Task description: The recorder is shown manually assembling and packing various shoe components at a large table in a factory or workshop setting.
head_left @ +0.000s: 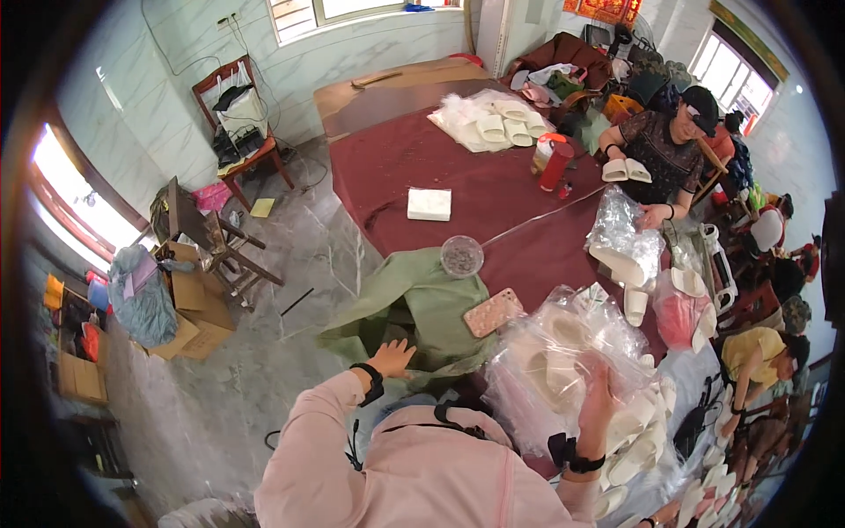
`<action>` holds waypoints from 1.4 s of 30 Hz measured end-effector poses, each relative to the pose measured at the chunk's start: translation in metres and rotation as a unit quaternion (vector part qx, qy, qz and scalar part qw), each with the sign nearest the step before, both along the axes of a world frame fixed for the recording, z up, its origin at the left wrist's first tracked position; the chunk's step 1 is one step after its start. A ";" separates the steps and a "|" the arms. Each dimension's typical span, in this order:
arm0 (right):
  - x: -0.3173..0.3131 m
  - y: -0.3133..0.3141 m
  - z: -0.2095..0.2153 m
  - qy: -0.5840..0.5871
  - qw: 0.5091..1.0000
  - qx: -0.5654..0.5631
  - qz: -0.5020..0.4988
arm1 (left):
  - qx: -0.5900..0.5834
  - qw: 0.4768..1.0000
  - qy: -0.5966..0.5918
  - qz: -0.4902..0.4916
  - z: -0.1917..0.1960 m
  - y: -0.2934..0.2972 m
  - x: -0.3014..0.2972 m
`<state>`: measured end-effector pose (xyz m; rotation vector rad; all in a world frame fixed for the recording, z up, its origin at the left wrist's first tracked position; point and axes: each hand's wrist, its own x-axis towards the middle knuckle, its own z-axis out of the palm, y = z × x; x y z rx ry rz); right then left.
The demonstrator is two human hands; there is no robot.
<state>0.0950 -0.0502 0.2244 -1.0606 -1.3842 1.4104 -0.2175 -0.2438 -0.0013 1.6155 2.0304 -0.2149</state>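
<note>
Fingers, left hand (390,359): spread, gripping nothing that I can see; they reach over the near edge of a green cloth, and I cannot confirm contact from my station. Fingers, right hand (597,400): extended up against a clear plastic bag; film and glare obscure the tips, so I cannot tell whether they pinch it.

Components, in descending size:

1. Table (387,189): covered in dark red; it carries the working items.
2. Green cloth (422,286): drapes over the near table edge. Caution: if the left fingers snag it, I judge that a pull could drag whatever lies on it.
3. Plastic bag (620,321): lies at the near right of the table, directly ahead of the right hand, with cream slippers (561,378) inside. Caution: thin film could slip or tear under a one-handed lift, and slippers could spill.
4. Loose slippers (641,451): piled beside the right wrist. A wide elbow swing could scatter them.
5. Phone (493,313): rests on the green cloth, just beside the bag; a shifting bag could push it.
6. Round clear container (462,256): sits at the cloth's far edge. A tug could tip it.
</note>
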 end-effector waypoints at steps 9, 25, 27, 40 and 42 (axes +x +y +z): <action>-0.135 -0.031 -0.068 0.116 0.915 -0.256 0.289 | -0.170 0.985 0.007 -0.017 -0.152 -0.035 -0.031; -0.166 -0.071 -0.254 -0.427 0.678 0.107 0.589 | -0.114 0.983 -0.118 -0.081 -0.062 -0.042 -0.021; -0.160 -0.080 -0.252 -0.438 0.623 0.147 0.630 | -0.106 0.978 -0.153 -0.094 -0.080 -0.039 -0.028; -0.093 -0.089 -0.214 -0.480 0.755 0.112 0.432 | -0.294 0.918 -0.242 -0.110 -0.003 0.029 -0.012; -0.079 -0.082 -0.222 -0.436 0.796 0.228 0.351 | -0.282 0.905 -0.246 -0.203 -0.035 0.044 -0.010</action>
